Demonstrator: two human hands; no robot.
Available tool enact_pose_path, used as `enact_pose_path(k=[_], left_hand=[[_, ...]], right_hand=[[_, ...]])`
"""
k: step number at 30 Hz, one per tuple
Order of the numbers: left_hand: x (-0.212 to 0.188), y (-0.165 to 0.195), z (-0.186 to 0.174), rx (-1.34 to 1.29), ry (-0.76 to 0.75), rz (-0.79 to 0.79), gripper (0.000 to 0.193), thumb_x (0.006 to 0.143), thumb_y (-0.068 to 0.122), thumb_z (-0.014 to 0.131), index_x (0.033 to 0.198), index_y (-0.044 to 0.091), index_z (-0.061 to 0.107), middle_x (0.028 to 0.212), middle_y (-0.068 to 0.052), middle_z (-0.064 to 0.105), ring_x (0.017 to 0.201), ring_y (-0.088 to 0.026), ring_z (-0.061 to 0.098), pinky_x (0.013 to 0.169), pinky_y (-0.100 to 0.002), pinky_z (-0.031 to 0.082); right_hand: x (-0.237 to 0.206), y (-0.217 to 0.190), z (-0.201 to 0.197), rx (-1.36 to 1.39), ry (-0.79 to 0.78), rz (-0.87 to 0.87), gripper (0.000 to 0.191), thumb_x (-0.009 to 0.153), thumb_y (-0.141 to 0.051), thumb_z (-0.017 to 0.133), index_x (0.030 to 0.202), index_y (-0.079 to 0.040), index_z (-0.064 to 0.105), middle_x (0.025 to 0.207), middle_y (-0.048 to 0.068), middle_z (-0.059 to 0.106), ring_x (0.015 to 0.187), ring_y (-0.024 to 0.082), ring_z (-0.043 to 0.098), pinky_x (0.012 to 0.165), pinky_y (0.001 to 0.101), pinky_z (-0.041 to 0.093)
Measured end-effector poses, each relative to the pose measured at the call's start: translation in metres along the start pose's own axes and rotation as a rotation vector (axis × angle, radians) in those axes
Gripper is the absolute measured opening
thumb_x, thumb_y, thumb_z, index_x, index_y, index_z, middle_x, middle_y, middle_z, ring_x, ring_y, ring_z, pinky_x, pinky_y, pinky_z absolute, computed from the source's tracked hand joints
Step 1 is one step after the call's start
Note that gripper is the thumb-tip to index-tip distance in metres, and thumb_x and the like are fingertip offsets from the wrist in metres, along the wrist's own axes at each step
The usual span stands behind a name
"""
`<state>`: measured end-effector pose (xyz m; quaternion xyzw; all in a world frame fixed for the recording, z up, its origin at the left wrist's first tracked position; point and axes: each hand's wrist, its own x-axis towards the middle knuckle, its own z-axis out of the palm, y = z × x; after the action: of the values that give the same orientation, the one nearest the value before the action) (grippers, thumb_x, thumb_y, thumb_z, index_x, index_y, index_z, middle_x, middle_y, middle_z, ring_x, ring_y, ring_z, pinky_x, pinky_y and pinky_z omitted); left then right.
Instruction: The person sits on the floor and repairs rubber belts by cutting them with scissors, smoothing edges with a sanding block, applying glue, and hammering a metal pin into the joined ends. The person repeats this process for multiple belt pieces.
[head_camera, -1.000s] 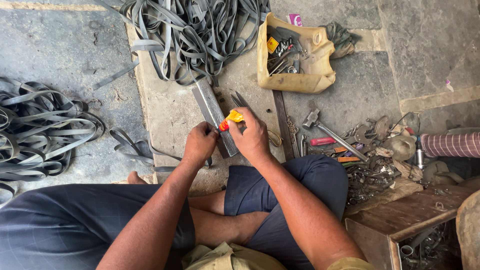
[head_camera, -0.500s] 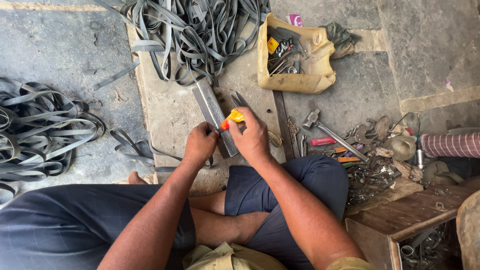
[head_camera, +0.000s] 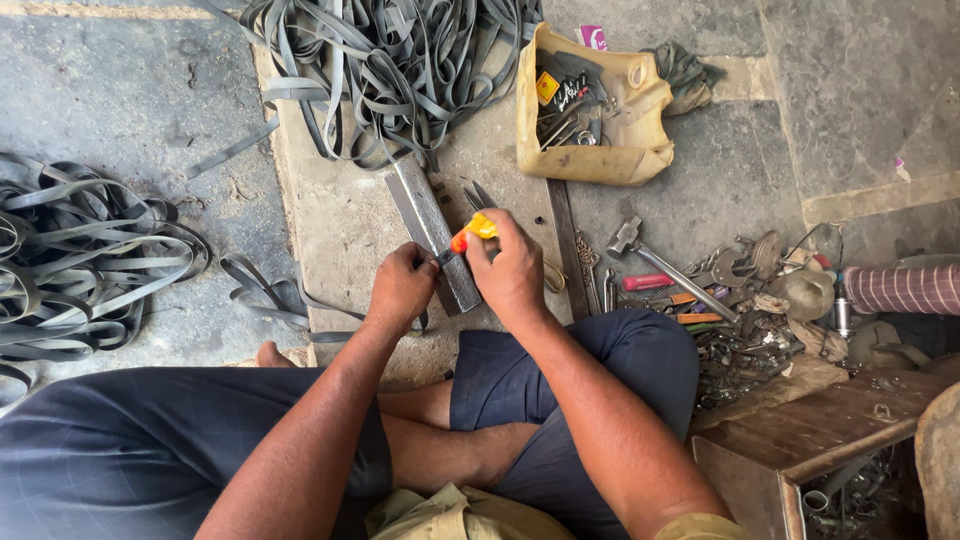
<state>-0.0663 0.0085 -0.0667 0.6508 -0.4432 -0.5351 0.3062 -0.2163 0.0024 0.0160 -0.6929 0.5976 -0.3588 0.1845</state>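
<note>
Two hands meet over a flat metal bar (head_camera: 432, 230) whose long axis runs from 11 to 5 o'clock. The right hand (head_camera: 512, 272) is closed around a yellow-and-orange tool (head_camera: 474, 230); the left hand (head_camera: 402, 287) pinches its tip at 9 o'clock. At 1 o'clock, a cut yellow jug (head_camera: 590, 160) holds small tools.

Stone floor (head_camera: 830, 90) with rubber strips (head_camera: 390, 70), metal bar (head_camera: 432, 228), yellow tool tub (head_camera: 590, 110), hammer (head_camera: 660, 262).
</note>
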Motion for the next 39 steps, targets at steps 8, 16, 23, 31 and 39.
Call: enact_pose_path(k=[8, 16, 23, 31, 39], left_hand=[[-0.0003, 0.0013, -0.0005, -0.007, 0.0, 0.002, 0.014, 0.091, 0.013, 0.066, 0.09, -0.002, 0.067, 0.078, -0.015, 0.074, 0.074, -0.024, 0.074, 0.074, -0.038, 0.056], [-0.0008, 0.0023, -0.0001, -0.014, -0.013, -0.025, 0.014, 0.091, 0.013, 0.065, 0.091, -0.001, 0.067, 0.079, -0.013, 0.074, 0.075, -0.023, 0.074, 0.075, -0.037, 0.056], [0.0001, 0.0, 0.0002, -0.004, -0.004, -0.007, 0.014, 0.091, 0.013, 0.066, 0.09, -0.001, 0.067, 0.078, -0.014, 0.074, 0.075, -0.023, 0.074, 0.074, -0.038, 0.056], [0.0005, -0.001, 0.0002, -0.034, -0.015, -0.044, 0.012, 0.09, 0.011, 0.065, 0.09, -0.001, 0.066, 0.077, -0.013, 0.074, 0.072, -0.022, 0.073, 0.071, -0.037, 0.056], [0.0013, -0.0017, -0.0013, -0.028, -0.01, -0.004, 0.013, 0.09, 0.011, 0.065, 0.09, -0.002, 0.067, 0.076, -0.013, 0.075, 0.071, -0.021, 0.074, 0.071, -0.036, 0.056]], right_hand=[[0.0011, 0.0008, -0.0002, -0.097, 0.067, -0.067, 0.027, 0.091, -0.011, 0.075, 0.114, -0.004, 0.064, 0.097, 0.016, 0.075, 0.085, 0.029, 0.074, 0.074, 0.0376, 0.059], [0.0017, -0.0018, -0.0029, -0.006, 0.001, 0.081, 0.026, 0.091, -0.014, 0.072, 0.114, -0.005, 0.063, 0.094, 0.013, 0.076, 0.079, 0.024, 0.078, 0.07, 0.0352, 0.06], [0.0033, -0.0004, -0.0022, -0.071, 0.026, 0.09, 0.026, 0.09, -0.014, 0.074, 0.113, -0.006, 0.064, 0.09, 0.013, 0.075, 0.074, 0.024, 0.076, 0.067, 0.0367, 0.058], [0.0046, -0.0024, -0.0003, -0.056, -0.005, 0.173, 0.027, 0.09, -0.016, 0.074, 0.113, -0.007, 0.065, 0.083, 0.013, 0.075, 0.071, 0.024, 0.075, 0.066, 0.0365, 0.057], [0.0039, -0.0006, 0.0002, -0.026, 0.008, 0.111, 0.028, 0.091, -0.017, 0.074, 0.114, -0.006, 0.064, 0.09, 0.013, 0.076, 0.079, 0.024, 0.077, 0.069, 0.0358, 0.059]])
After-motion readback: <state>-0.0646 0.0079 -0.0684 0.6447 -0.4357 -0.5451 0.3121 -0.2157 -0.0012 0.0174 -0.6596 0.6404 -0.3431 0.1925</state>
